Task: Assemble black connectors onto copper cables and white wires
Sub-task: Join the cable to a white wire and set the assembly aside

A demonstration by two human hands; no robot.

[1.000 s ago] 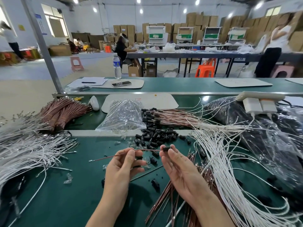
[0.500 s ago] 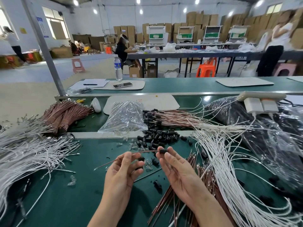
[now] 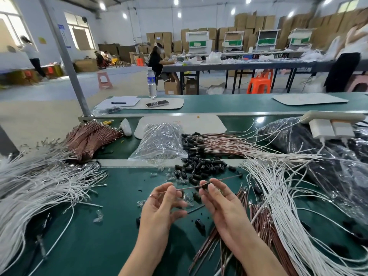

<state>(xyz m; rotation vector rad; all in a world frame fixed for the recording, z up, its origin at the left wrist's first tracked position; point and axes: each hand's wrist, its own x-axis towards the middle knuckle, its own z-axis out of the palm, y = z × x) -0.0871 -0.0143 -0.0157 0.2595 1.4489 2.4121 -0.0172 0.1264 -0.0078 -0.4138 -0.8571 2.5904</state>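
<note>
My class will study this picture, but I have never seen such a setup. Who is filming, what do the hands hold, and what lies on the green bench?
No machine here: the one view comes from a camera worn on a person's head, looking down at their bare hands. The left hand pinches a thin copper cable; the right hand pinches a black connector sitting on that cable. On the green bench lie a pile of loose connectors, white wires on both sides, more copper cables and a clear plastic bag.
</note>
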